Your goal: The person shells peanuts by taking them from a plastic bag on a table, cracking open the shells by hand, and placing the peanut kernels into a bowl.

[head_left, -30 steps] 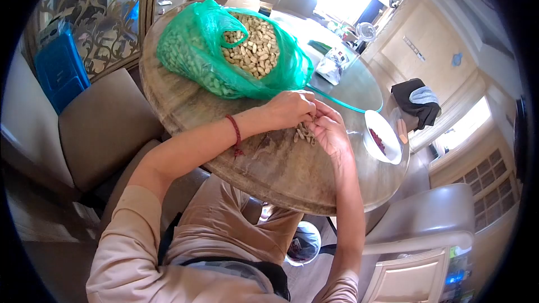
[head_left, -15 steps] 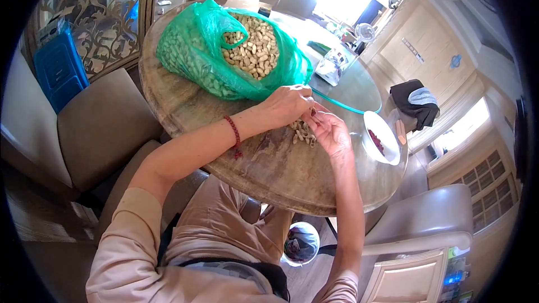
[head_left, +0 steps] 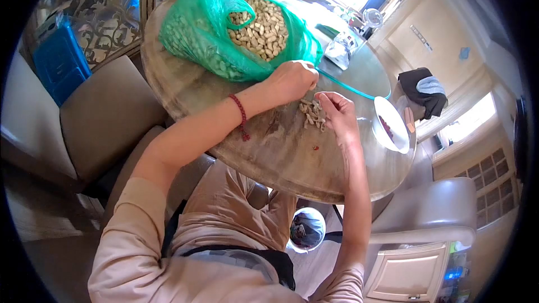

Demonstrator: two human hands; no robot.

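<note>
My left hand [head_left: 293,82], with a red bead bracelet on its wrist, is closed beside the green plastic bag [head_left: 210,50]. Whatever is in its fingers is hidden. Unshelled peanuts [head_left: 261,31] fill the bag and show through its mouth. To the right, my right hand [head_left: 340,113] has thumb and fingertips pinched together above a small pile of peanut shells [head_left: 312,114]; I cannot make out what is between them. A tiny red bit [head_left: 315,147] lies on the table nearer me. Right of that hand, a white bowl [head_left: 400,134] holds some red peanut kernels [head_left: 386,127].
The round table [head_left: 264,163] has its edge just before my lap. Below it stands a lined waste bin [head_left: 307,230]. A clear packet [head_left: 340,50] lies beyond the bag. Chairs [head_left: 106,118] flank the table, one with dark clothing [head_left: 421,90] over it.
My hands were together over the shells and are now apart, the left by the bag, the right at the pile. The red bit now shows on the table. The whole view has shifted slightly.
</note>
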